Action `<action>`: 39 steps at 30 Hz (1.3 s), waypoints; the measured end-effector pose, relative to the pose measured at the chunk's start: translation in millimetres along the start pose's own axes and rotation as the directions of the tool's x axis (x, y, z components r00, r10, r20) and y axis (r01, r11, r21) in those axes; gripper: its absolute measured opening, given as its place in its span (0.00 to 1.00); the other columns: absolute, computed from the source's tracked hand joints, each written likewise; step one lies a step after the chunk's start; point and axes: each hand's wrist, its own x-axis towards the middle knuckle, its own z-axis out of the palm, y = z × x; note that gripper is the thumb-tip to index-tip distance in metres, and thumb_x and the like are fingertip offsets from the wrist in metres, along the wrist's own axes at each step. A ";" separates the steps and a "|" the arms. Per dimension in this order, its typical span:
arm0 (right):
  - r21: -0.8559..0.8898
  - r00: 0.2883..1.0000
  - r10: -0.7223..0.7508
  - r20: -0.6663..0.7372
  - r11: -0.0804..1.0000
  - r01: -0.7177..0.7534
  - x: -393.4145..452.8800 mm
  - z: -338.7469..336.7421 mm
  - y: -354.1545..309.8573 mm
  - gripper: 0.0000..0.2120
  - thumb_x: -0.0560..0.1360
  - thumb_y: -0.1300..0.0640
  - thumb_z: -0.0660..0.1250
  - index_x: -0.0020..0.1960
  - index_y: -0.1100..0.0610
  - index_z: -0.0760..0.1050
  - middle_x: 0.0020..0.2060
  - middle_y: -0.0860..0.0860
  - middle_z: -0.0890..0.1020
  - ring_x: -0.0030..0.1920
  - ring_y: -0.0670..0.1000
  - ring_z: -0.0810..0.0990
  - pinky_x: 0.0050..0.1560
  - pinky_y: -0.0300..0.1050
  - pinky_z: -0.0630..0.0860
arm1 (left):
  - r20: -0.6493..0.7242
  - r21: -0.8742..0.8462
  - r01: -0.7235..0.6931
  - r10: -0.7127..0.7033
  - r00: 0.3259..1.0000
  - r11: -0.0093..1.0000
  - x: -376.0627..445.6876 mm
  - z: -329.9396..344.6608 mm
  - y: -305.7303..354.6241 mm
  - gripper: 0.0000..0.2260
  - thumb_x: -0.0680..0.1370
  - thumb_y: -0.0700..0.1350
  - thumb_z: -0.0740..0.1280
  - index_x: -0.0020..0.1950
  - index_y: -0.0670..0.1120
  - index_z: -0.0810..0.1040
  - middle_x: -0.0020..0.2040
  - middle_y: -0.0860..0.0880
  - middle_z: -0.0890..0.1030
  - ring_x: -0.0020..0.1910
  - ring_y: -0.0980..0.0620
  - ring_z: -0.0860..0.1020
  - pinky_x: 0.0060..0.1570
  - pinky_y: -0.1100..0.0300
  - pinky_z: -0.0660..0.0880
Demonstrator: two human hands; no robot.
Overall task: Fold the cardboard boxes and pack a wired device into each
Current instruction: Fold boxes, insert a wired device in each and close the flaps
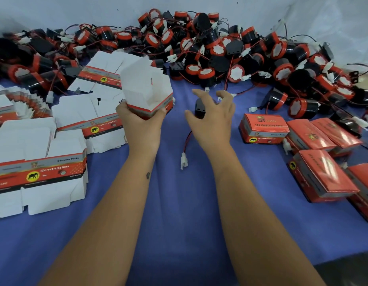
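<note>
— What is hidden or hard to make out?

— A black device (200, 109) is largely covered by the right hand (212, 118); only one black face is seen beside the palm. The fingers are spread and curled above it, and whether it is actually gripped cannot be told. A red and black wire with a white connector (184, 159) is seen trailing on the cloth below that hand. The far pile is blurred at its left end, and the flat cartons are cut off at the left edge.

— And the containers?

— An opened box (149, 90) is held upright by the left hand (140, 120), clamped round its lower end, its white flaps raised; nothing is seen inside. Closed red boxes (263, 129) are laid at the right, their contents concealed. Stacks of flat unfolded cartons (38, 168) are kept at the left.

— The surface?

— A blue cloth (179, 223) is spread over the table. A heap of black and red wired devices (230, 48) is piled along the back, against a pale sheet (55, 11).
</note>
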 end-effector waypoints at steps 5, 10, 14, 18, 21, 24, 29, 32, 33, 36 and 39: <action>-0.231 0.999 0.030 0.037 0.973 -0.021 2.9 4.6 2.7 0.14 0.73 0.53 0.71 0.55 0.55 0.71 0.70 0.57 0.61 0.68 0.60 0.59 0.62 0.52 0.68 | 0.043 0.104 -0.044 0.040 0.998 0.994 -0.3 0.2 1.0 0.31 0.67 0.45 0.81 0.62 0.47 0.66 0.59 0.49 0.76 0.53 0.56 0.78 0.42 0.71 0.74; -0.282 0.980 0.069 -0.185 0.952 -0.120 8.3 -7.3 8.6 0.19 0.73 0.60 0.67 0.62 0.62 0.67 0.60 0.57 0.71 0.56 0.58 0.69 0.54 0.46 0.64 | 0.102 0.206 -0.074 0.054 0.993 0.976 -1.8 -0.3 1.1 0.34 0.67 0.47 0.81 0.66 0.45 0.67 0.60 0.50 0.76 0.58 0.52 0.77 0.45 0.68 0.75; -0.022 0.963 0.127 -0.238 0.990 -0.136 5.9 -13.6 8.9 0.17 0.72 0.62 0.66 0.59 0.63 0.67 0.54 0.57 0.75 0.52 0.59 0.73 0.46 0.48 0.68 | 0.167 0.222 -0.089 0.052 0.985 0.971 -2.6 -1.2 0.7 0.33 0.68 0.47 0.80 0.66 0.47 0.67 0.57 0.54 0.76 0.54 0.56 0.76 0.43 0.72 0.72; 0.155 0.973 0.185 -0.136 0.974 -0.164 4.2 -11.8 9.4 0.20 0.75 0.63 0.64 0.65 0.58 0.64 0.55 0.56 0.77 0.50 0.57 0.78 0.40 0.47 0.70 | 0.164 0.264 -0.098 0.055 0.985 0.960 -3.3 -2.5 0.6 0.29 0.68 0.49 0.79 0.64 0.51 0.68 0.56 0.57 0.76 0.50 0.60 0.76 0.42 0.69 0.72; 0.304 0.955 0.285 -0.079 0.920 -0.249 6.4 -11.8 12.4 0.22 0.77 0.64 0.64 0.68 0.53 0.65 0.55 0.56 0.78 0.51 0.56 0.79 0.44 0.47 0.75 | 0.169 0.260 -0.092 0.049 0.984 0.961 -3.1 -2.1 0.2 0.28 0.69 0.46 0.78 0.62 0.53 0.67 0.53 0.59 0.75 0.51 0.60 0.76 0.42 0.70 0.72; 0.543 0.924 0.377 -0.068 0.791 -0.282 7.0 -16.2 12.4 0.20 0.77 0.65 0.65 0.66 0.50 0.71 0.53 0.56 0.80 0.47 0.50 0.79 0.40 0.34 0.73 | 0.164 0.274 -0.091 0.046 0.985 0.957 -1.2 -2.8 0.1 0.26 0.69 0.45 0.78 0.61 0.52 0.68 0.53 0.60 0.76 0.51 0.61 0.76 0.47 0.63 0.76; 0.775 0.986 0.122 -0.114 0.631 0.012 1.8 -25.1 -7.1 0.20 0.75 0.69 0.67 0.60 0.50 0.74 0.56 0.57 0.80 0.52 0.49 0.80 0.53 0.40 0.79 | 0.189 0.318 -0.134 0.075 0.979 0.939 0.6 -5.1 2.9 0.21 0.69 0.48 0.79 0.57 0.50 0.74 0.54 0.54 0.80 0.52 0.55 0.79 0.44 0.67 0.76; 0.755 0.998 -0.059 -0.036 0.652 0.066 -4.3 -20.8 -16.7 0.18 0.74 0.71 0.67 0.61 0.57 0.74 0.56 0.56 0.79 0.56 0.51 0.80 0.55 0.47 0.80 | 0.238 0.304 -0.134 0.061 0.969 0.943 -3.2 -4.4 4.8 0.20 0.69 0.50 0.78 0.56 0.53 0.75 0.50 0.57 0.80 0.48 0.58 0.78 0.41 0.69 0.73; 0.740 0.996 -0.085 -0.003 0.670 0.059 -6.0 -19.4 -18.2 0.17 0.74 0.71 0.68 0.60 0.57 0.73 0.54 0.56 0.79 0.55 0.53 0.80 0.54 0.49 0.80 | 0.249 0.300 -0.131 0.055 0.967 0.945 -4.5 -4.2 5.3 0.21 0.69 0.51 0.78 0.58 0.52 0.75 0.52 0.57 0.80 0.48 0.58 0.78 0.42 0.67 0.73; 0.691 0.989 -0.115 0.093 0.723 0.019 -7.3 -16.3 -18.4 0.16 0.73 0.68 0.70 0.54 0.54 0.69 0.48 0.50 0.80 0.49 0.50 0.80 0.50 0.42 0.79 | 0.274 0.289 -0.123 0.041 0.961 0.949 -5.9 -4.7 4.4 0.26 0.69 0.51 0.78 0.64 0.53 0.73 0.57 0.56 0.80 0.54 0.56 0.79 0.49 0.62 0.76; 0.588 0.983 -0.148 0.110 0.807 0.055 -7.8 -13.0 -18.1 0.13 0.75 0.66 0.69 0.54 0.52 0.73 0.48 0.46 0.79 0.51 0.46 0.78 0.51 0.34 0.74 | 0.314 0.254 -0.098 0.013 0.949 0.962 -6.1 -6.6 3.3 0.29 0.69 0.48 0.79 0.67 0.53 0.72 0.60 0.53 0.81 0.58 0.52 0.80 0.59 0.50 0.77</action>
